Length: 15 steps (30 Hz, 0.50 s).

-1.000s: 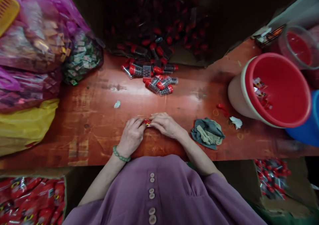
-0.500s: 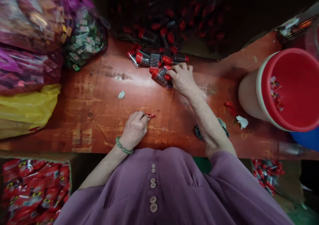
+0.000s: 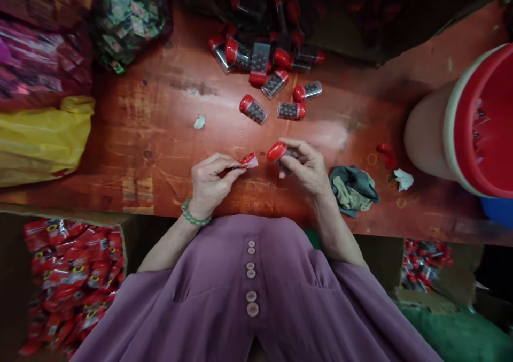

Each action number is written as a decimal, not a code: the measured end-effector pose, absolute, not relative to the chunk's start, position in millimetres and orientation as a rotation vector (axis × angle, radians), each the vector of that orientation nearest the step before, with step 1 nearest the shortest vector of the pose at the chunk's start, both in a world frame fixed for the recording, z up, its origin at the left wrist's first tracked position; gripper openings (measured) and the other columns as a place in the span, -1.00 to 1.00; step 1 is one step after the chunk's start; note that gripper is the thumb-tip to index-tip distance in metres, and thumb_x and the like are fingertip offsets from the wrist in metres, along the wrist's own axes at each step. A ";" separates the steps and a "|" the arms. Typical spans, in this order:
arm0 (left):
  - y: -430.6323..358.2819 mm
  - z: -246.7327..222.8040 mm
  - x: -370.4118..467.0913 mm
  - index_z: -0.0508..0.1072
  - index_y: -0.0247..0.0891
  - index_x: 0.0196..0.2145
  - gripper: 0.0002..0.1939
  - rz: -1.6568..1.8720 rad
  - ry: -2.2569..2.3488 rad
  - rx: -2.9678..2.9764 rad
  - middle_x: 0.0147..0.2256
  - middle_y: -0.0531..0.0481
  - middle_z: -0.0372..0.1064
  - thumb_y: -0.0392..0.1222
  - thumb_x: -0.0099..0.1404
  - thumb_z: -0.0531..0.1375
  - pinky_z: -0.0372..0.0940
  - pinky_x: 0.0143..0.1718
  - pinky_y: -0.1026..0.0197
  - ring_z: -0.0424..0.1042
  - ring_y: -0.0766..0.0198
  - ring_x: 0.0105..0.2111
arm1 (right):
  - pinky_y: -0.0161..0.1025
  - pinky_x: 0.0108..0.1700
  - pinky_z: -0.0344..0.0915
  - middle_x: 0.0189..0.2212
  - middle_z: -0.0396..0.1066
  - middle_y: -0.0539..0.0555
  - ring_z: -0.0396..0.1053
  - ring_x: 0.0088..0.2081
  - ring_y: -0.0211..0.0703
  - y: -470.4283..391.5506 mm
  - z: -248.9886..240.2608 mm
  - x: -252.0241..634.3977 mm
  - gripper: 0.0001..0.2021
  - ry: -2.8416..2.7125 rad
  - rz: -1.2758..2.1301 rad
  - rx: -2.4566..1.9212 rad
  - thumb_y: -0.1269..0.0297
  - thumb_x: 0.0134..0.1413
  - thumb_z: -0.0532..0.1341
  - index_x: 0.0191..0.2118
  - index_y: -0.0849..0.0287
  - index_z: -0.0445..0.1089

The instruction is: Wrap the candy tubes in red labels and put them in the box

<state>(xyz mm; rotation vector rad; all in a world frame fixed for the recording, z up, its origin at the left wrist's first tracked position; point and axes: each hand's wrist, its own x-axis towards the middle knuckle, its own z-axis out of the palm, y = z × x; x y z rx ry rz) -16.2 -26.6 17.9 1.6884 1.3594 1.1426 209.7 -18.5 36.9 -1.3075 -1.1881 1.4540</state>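
Observation:
My left hand [image 3: 212,183] pinches a small red and clear plastic wrapper [image 3: 249,160] between thumb and fingers, its pale end pointing right. Opposite it, my right hand [image 3: 306,167] grips a clear bottle with a red cap [image 3: 276,151]; its body is partly hidden by my fingers. A small gap separates wrapper and cap. Beyond my hands lie several loose bottles of dark balls, among them one red-capped bottle [image 3: 253,109] and another bottle [image 3: 291,110]. More bottles [image 3: 260,62] are heaped farther back.
A large box of bottles [image 3: 340,36] stands at the back. Filled plastic bags [image 3: 44,143] line the left side. At right are a cloth [image 3: 355,191], a crumpled white scrap [image 3: 403,180] and a bucket with a red basin [image 3: 465,121]. Below left, a carton holds red packets [image 3: 80,266].
My right hand has come back from the heap with a bottle, and bottles there have spread apart. My left hand has raised the wrapper slightly. The camera view has shifted.

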 end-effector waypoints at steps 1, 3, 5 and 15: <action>-28.4 20.0 -17.4 0.61 -0.22 -0.38 -0.98 1.152 1.344 1.719 -0.41 0.04 0.55 -0.25 0.18 0.37 0.40 -0.32 0.28 0.49 0.35 -0.41 | -0.40 -0.56 0.31 -0.44 0.46 -0.09 0.31 -0.59 -0.40 -26.1 38.8 206.0 -0.61 -1.097 1.527 -1.289 0.02 0.04 0.39 -0.06 0.10 0.45; -32.3 22.2 -20.1 0.61 -0.23 -0.35 -0.97 1.178 1.299 1.810 -0.38 0.02 0.56 -0.26 0.20 0.36 0.41 -0.31 0.28 0.50 0.35 -0.39 | -0.44 -0.62 0.22 -0.52 0.43 -0.12 0.26 -0.65 -0.44 -36.4 42.7 200.5 -0.66 -0.972 1.650 -1.247 0.05 0.01 0.41 -0.14 0.13 0.50; -36.0 22.4 -22.9 0.60 -0.24 -0.32 -0.96 1.203 1.238 1.925 -0.35 0.00 0.56 -0.27 0.23 0.34 0.42 -0.29 0.28 0.50 0.34 -0.37 | -0.46 -0.65 0.16 -0.55 0.44 -0.12 0.23 -0.68 -0.47 -41.6 46.0 197.3 -0.68 -0.919 1.766 -1.200 0.07 0.01 0.41 -0.18 0.15 0.51; -44.4 16.0 -32.8 0.55 -0.23 -0.32 -0.92 1.070 1.084 2.200 -0.34 -0.03 0.56 -0.26 0.33 0.24 0.42 -0.31 0.22 0.50 0.30 -0.36 | -0.51 -0.75 -0.09 -0.59 0.41 -0.15 0.06 -0.75 -0.54 -38.2 43.6 197.7 -0.69 -0.745 2.167 -1.097 0.24 0.01 0.41 -0.11 0.21 0.47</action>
